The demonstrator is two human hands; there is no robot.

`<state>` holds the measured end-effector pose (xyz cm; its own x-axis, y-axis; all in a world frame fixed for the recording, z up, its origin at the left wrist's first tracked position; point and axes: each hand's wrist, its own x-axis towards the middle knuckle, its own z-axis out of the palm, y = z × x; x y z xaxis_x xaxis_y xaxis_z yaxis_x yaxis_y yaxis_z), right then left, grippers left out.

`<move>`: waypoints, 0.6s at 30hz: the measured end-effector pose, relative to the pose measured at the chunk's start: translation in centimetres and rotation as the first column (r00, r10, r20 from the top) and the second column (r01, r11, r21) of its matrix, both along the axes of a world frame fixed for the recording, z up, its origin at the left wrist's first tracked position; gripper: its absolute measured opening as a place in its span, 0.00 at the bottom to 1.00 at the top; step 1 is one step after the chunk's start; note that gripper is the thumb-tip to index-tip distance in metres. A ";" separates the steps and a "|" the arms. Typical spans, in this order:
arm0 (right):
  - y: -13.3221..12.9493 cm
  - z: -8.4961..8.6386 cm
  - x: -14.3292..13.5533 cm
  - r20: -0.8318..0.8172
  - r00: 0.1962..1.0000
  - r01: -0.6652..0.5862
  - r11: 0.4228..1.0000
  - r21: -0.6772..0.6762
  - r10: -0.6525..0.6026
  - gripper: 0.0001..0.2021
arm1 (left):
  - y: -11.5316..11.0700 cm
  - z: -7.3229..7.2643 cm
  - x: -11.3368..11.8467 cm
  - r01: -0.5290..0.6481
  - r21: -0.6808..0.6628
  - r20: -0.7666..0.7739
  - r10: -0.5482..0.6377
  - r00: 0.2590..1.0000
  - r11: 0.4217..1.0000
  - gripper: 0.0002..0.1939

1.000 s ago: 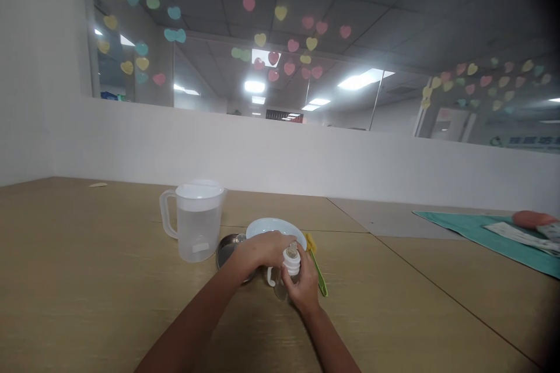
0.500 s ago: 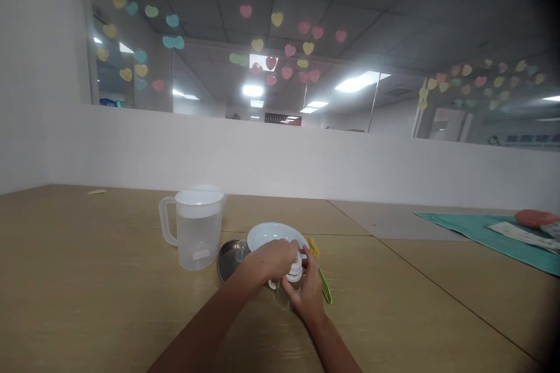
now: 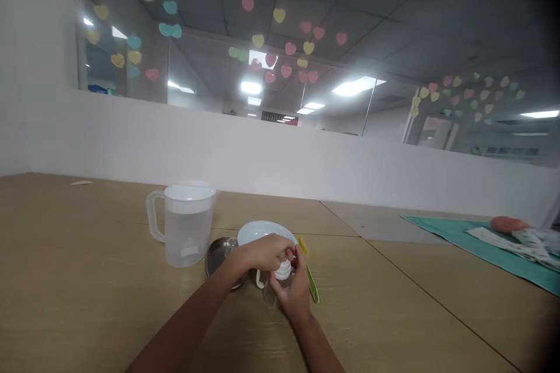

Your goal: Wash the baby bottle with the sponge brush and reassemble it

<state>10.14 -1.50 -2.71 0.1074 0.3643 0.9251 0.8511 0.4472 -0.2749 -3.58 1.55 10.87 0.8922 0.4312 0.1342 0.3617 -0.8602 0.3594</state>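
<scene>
My right hand (image 3: 296, 293) is wrapped round the upper part of a small clear bottle (image 3: 270, 296) with a white ringed neck (image 3: 283, 270). Over the top of the bottle bends my left hand (image 3: 266, 252), its fingers closed at the mouth; what they pinch there is hidden. A white hooked piece (image 3: 259, 281) shows just left of the bottle. Behind my hands lies a pale blue oval bowl (image 3: 258, 229). A round metal dish (image 3: 214, 256) with a small clear item (image 3: 230, 245) in it sits partly under my left wrist.
A clear lidded pitcher (image 3: 186, 233) stands left of the dish. A green-handled brush (image 3: 313, 287) with a yellow head (image 3: 303, 246) lies right of my hands. Far right, a teal cloth (image 3: 446, 229) carries a reddish item (image 3: 508, 224) and patterned fabric (image 3: 503, 243). A white wall rises behind the table.
The whole view has shifted and tilted slightly, so objects sit farther left. My left fingers have moved a little over the bottle's mouth, and the white hooked piece shows more.
</scene>
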 end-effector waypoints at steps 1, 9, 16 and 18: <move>0.0 0.0 0.0 0.003 1.000 0.001 1.000 0.002 -0.001 0.38 | 0.0 0.0 -0.1 0.034 -0.024 0.033 -0.034 0.999 0.999 0.15; 0.1 0.0 0.1 0.012 1.000 -0.012 1.000 -0.018 0.013 0.34 | 0.3 -0.3 0.0 -0.184 0.061 0.114 0.176 0.978 0.981 0.16; 0.1 0.3 0.0 0.047 0.999 -0.001 1.000 -0.027 0.002 0.34 | 0.4 0.0 -0.3 -0.096 0.017 0.083 0.094 0.992 0.995 0.19; 0.1 0.3 -0.1 0.071 0.997 0.037 0.999 -0.006 -0.037 0.34 | 0.5 -0.1 -0.4 -0.074 0.016 0.096 0.072 0.993 0.997 0.21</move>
<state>10.09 -1.42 -2.45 0.0550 0.3677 0.9283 0.8846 0.4133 -0.2161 -3.96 2.07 10.80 0.8413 0.4909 0.2263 0.3883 -0.8401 0.3789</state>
